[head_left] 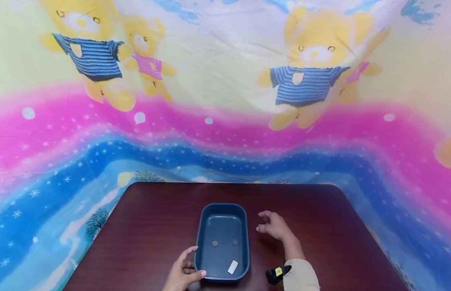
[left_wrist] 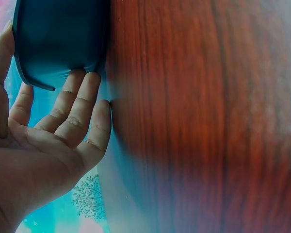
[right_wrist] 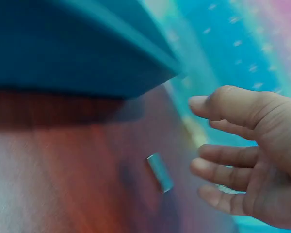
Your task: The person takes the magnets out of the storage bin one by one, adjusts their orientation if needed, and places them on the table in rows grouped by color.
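Note:
A dark blue rectangular tray (head_left: 221, 226) stands on the table. Inside it lie two small brownish discs, the left disc (head_left: 215, 243) and the right disc (head_left: 235, 242), plus a white rectangular piece (head_left: 232, 267) at the near end. My left hand (head_left: 183, 270) grips the tray's near left corner, its thumb at the rim and its fingers against the outer wall (left_wrist: 63, 34). To the right of the tray, my right hand (head_left: 274, 226) hovers with relaxed, spread fingers and nothing between them. Beyond those fingers, a small rectangular block (right_wrist: 159, 173) rests on the table in the right wrist view.
The dark red-brown wooden table (head_left: 156, 218) has rounded far corners. Behind and beside it hangs a colourful cloth (head_left: 225, 137) printed with bears and snowflakes. A black wrist device (head_left: 278, 274) sits at my right sleeve (head_left: 301, 275).

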A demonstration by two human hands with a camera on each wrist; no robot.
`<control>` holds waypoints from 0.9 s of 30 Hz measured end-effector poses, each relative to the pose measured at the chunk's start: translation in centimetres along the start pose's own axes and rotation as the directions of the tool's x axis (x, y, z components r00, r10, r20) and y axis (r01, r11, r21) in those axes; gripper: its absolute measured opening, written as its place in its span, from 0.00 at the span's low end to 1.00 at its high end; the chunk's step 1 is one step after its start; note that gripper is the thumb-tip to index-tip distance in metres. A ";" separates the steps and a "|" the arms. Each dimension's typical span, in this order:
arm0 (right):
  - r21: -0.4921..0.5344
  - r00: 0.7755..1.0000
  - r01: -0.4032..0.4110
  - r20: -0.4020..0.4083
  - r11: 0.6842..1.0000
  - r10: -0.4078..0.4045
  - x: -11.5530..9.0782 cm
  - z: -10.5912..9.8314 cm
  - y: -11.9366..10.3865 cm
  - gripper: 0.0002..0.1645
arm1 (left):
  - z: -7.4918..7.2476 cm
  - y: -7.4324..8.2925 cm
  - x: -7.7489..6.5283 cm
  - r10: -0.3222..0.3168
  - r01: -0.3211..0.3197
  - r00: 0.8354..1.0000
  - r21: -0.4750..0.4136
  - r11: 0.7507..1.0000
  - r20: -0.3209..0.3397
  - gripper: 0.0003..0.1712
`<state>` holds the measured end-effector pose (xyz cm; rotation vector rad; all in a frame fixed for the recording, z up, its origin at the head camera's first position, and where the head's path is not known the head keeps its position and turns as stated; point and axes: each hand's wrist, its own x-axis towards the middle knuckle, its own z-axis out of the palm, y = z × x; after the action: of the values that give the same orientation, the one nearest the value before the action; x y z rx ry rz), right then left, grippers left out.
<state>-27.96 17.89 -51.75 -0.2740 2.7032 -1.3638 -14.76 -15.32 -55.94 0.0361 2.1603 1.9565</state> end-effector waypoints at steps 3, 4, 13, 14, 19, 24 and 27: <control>0.019 0.999 0.025 0.025 1.000 -0.026 -0.6 -0.3 -1.3 0.27 | 0.0 0.2 0.0 -0.004 0.005 1.000 0.007 1.000 -0.007 0.49; 0.016 0.999 0.036 0.035 0.999 -0.037 -0.7 -0.3 -1.7 0.27 | 0.1 0.2 0.0 -0.004 0.004 1.000 0.009 1.000 -0.009 0.49; 0.047 0.971 0.113 0.207 0.992 -0.120 -1.7 0.2 -4.4 0.24 | 0.0 0.3 -0.1 0.039 -0.038 0.999 0.027 0.999 -0.028 0.47; 0.047 0.965 0.120 0.229 0.992 -0.127 -1.6 0.4 -4.9 0.23 | 0.0 0.3 -0.1 0.051 -0.050 0.998 0.025 0.998 -0.031 0.47; -0.016 0.930 0.184 0.325 0.983 -0.169 -1.4 1.5 -6.7 0.21 | 0.1 0.5 -0.1 0.078 -0.077 0.996 0.017 0.997 -0.037 0.47; -0.068 0.920 0.216 0.347 0.974 -0.180 -1.4 2.2 -7.7 0.22 | 0.1 0.4 -0.1 0.057 -0.056 0.998 0.036 0.998 -0.030 0.47; -0.099 0.911 0.230 0.371 0.968 -0.178 -1.3 2.6 -8.3 0.21 | 0.1 0.4 -0.1 0.053 -0.052 0.998 0.045 0.998 -0.027 0.46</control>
<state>-25.35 11.32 -46.62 -0.7610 2.5123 -1.0387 -14.67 -15.19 -55.55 0.0734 2.2422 1.9486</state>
